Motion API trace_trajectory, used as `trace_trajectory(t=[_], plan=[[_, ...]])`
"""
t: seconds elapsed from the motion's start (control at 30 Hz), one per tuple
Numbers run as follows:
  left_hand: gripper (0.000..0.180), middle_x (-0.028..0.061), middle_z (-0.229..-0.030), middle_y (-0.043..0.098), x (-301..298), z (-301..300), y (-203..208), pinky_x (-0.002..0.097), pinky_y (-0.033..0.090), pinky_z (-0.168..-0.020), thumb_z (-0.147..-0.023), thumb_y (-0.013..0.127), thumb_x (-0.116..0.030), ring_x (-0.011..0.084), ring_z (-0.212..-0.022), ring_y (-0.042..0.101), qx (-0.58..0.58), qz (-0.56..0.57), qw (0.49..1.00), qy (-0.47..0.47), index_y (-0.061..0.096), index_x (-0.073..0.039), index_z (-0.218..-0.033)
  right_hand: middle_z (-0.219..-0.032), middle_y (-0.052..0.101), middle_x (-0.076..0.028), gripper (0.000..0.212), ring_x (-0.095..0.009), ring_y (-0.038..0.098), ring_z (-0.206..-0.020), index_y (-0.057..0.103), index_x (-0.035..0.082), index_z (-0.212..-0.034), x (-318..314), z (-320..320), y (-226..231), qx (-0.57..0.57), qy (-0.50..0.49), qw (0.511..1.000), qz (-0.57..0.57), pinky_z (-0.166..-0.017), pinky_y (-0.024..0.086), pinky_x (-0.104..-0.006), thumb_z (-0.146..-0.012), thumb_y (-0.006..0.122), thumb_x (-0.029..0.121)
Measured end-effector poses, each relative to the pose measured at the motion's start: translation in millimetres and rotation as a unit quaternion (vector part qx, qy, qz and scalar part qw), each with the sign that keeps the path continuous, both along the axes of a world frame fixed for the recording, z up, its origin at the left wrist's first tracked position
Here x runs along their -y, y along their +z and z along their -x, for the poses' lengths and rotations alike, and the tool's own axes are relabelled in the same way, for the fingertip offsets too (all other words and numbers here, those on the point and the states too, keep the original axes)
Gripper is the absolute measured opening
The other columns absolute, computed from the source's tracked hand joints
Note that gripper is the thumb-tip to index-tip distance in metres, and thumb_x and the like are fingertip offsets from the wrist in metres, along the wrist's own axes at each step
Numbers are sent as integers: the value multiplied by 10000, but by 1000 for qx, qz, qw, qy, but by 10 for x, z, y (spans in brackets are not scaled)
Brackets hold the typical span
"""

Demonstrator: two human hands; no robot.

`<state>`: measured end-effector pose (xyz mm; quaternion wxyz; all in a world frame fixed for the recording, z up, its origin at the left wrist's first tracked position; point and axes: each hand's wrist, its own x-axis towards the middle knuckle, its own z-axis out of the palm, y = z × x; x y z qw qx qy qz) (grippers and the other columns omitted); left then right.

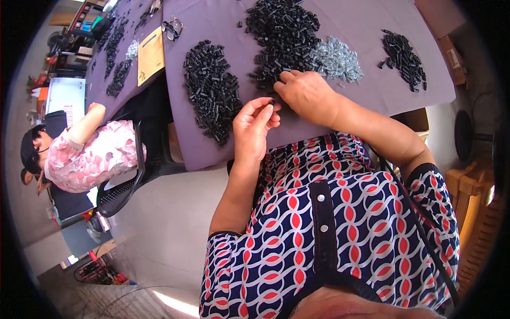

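My left hand (pixel 251 130) is closed in a pinch, with a small black cylindrical part (pixel 272 102) between thumb and index finger. Just to its right, my right hand (pixel 308 98) has its fingers bent together at the near edge of a large heap of small black cylindrical parts (pixel 281 37). Whatever those fingertips hold, if anything, is hidden. Against the right side of that heap lies a pile of small clear, shiny pieces (pixel 337 58). Another pile of black cylindrical parts (pixel 210 87) spreads left of my hands.
A purple-grey cloth covers the table (pixel 228 24). Farther right lies a smaller black pile (pixel 404 61). On the left, a seated person (pixel 93 154) is beside an adjoining table with black parts, a yellow envelope (pixel 151 56) and eyeglasses (pixel 172 28). A wooden chair (pixel 470 196) stands at right.
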<state>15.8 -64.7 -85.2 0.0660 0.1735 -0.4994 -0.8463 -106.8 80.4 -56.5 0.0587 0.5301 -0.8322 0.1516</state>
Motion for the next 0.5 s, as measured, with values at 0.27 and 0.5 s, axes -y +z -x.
trace_trajectory(t=[0.27,0.5], plan=[[178,106,-983,712,-36,-3,35,256,534,-699,-972,611,-61,116,-757,642,2,5,1000,5,644,8,-1132,-915,584,-103,134,-282,646,-843,602,52,-890,-77,52,33,36,38,998,17,-695,543,-375,-772,649,97],[192,94,-961,716,-90,-20,76,240,525,-701,-987,606,-107,101,-756,636,-5,59,998,-22,651,5,-1137,-914,553,-103,285,-288,625,-810,602,28,-1019,-371,171,140,236,47,952,191,-718,516,-366,-757,647,-73]])
